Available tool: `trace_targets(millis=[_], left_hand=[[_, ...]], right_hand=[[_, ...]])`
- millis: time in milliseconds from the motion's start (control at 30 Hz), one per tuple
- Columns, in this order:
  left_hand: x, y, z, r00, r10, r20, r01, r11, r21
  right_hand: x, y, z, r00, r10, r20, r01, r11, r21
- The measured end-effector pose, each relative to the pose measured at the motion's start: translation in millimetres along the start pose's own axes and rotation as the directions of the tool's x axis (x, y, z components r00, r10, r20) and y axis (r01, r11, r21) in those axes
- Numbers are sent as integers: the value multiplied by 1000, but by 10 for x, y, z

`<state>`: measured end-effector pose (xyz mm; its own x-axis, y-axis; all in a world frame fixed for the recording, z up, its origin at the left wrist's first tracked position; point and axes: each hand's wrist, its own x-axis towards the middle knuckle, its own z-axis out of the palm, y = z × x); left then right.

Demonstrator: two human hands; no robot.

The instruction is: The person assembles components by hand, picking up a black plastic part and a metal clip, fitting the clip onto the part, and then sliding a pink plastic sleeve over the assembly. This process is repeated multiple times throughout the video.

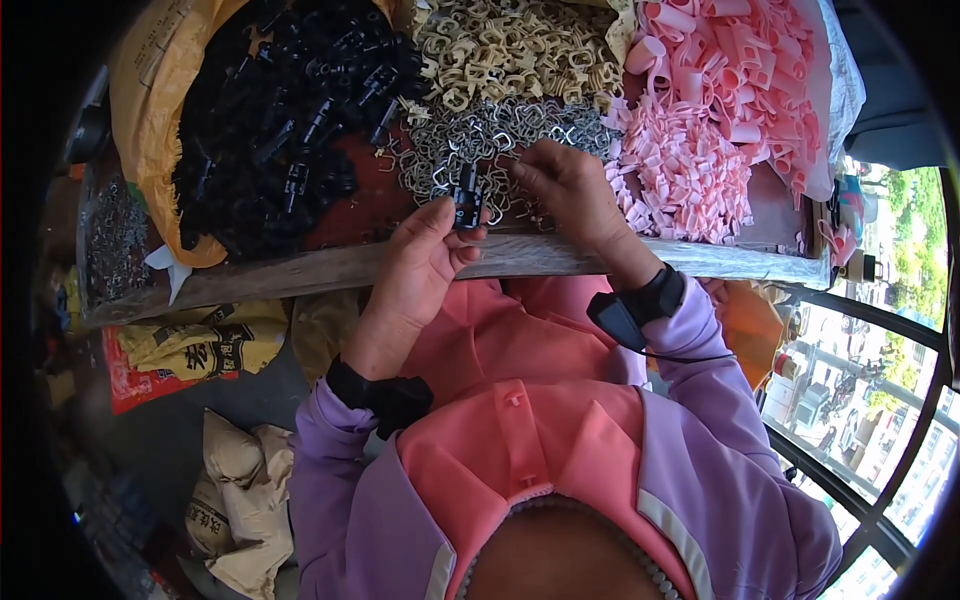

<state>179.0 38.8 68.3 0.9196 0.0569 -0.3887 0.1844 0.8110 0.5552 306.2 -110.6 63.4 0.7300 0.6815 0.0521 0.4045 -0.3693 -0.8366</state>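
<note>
My left hand (425, 250) grips a small black plastic part (468, 198) between thumb and fingers, just above the table's front edge. Close to its right, my right hand (570, 188) has thumb and forefinger pinched together over the pile of bent metal wire clips (470, 135). Whatever sits in that pinch, if anything, is too small to make out. Behind the wire clips lies a heap of cream plastic pieces (515, 50). Many more black plastic parts (290, 130) fill the left side of the table.
An orange woven sack (150, 110) lies open around the black parts. At right are small pink pieces (695, 170) and larger pink sleeves (735, 50). The wooden table edge (540, 258) runs before me. Below left, brown sacks (240, 500) rest on the floor; a window (850, 370) stands right.
</note>
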Motion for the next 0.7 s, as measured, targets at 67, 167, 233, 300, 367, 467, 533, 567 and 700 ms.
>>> trace_targets(millis=[67,167,233,300,367,467,533,567,700], left_hand=[[21,-12,25,1000,7,-3,-7,1000,8],[33,-22,58,1000,23,-5,-23,999,30],[39,-38,65,1000,27,8,-27,999,25],[27,-57,71,999,29,18,-30,999,28],[4,-76,63,999,33,29,-34,999,31],[-25,-88,98,998,46,42,-47,998,38],[-40,-95,122,997,64,46,-66,997,34],[-46,-100,131,997,64,48,-66,997,38],[-30,-116,147,994,90,62,-92,995,25]], right_hand=[[4,-24,12,999,30,-11,-29,997,71],[-54,-113,8,987,131,94,-157,913,375],[-96,-136,-16,998,54,27,-59,969,238],[-145,-156,-41,991,-121,-63,117,991,-65],[-194,-172,-41,988,-139,-64,131,984,-117],[-241,-195,-59,984,-171,-57,155,963,-220],[-257,-228,-106,991,-121,-55,122,992,18],[-266,-236,-119,994,-97,-48,103,985,137],[-281,-202,-106,997,-79,-20,82,966,246]])
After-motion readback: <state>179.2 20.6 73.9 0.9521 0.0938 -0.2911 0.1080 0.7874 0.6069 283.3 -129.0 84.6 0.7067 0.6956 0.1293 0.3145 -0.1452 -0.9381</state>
